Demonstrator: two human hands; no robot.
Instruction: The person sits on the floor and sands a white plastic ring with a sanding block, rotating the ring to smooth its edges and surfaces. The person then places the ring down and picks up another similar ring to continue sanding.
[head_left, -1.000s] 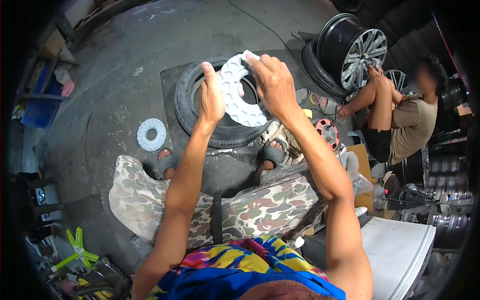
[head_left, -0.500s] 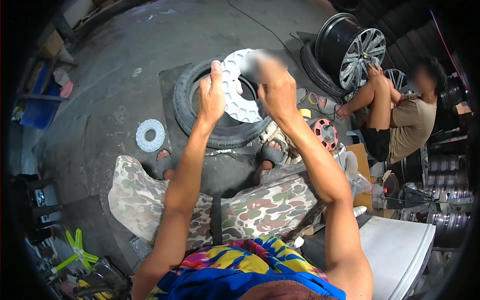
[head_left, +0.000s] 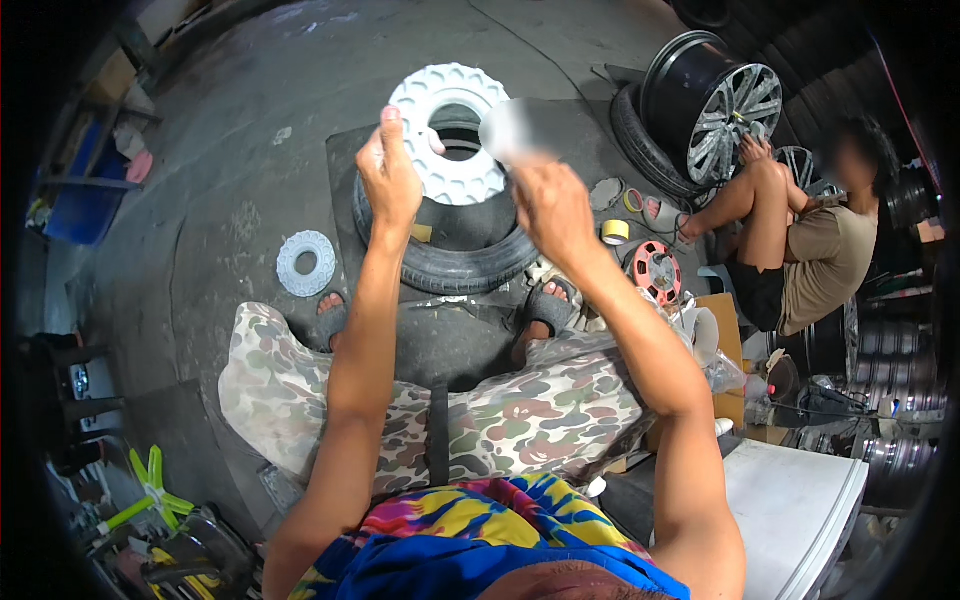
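My left hand (head_left: 390,182) grips the left side of a white ring (head_left: 456,184) with a scalloped, tread-like pattern, its thumb pointing up along the rim. The ring is held up above a black tyre (head_left: 455,276) that lies flat on a dark mat. Close to the ring's right edge, my right hand (head_left: 553,205) has its fingers curled in. A blurred patch covers its upper side, so what it holds cannot be made out. A second ring (head_left: 288,266) of similar pattern, pale blue-grey, lies on the floor to the left of the tyre.
A person (head_left: 820,245) sits at the right beside a large alloy wheel (head_left: 735,120) with a tyre next to it. Yellow tape (head_left: 615,232), a red reel (head_left: 655,272) and a cardboard box (head_left: 722,325) lie nearby. A white panel (head_left: 790,510) stands at lower right, a blue bin (head_left: 85,205) at far left.
My left hand has moved the white ring up and left, and more of its face and hole now shows. My right hand has dropped slightly lower.
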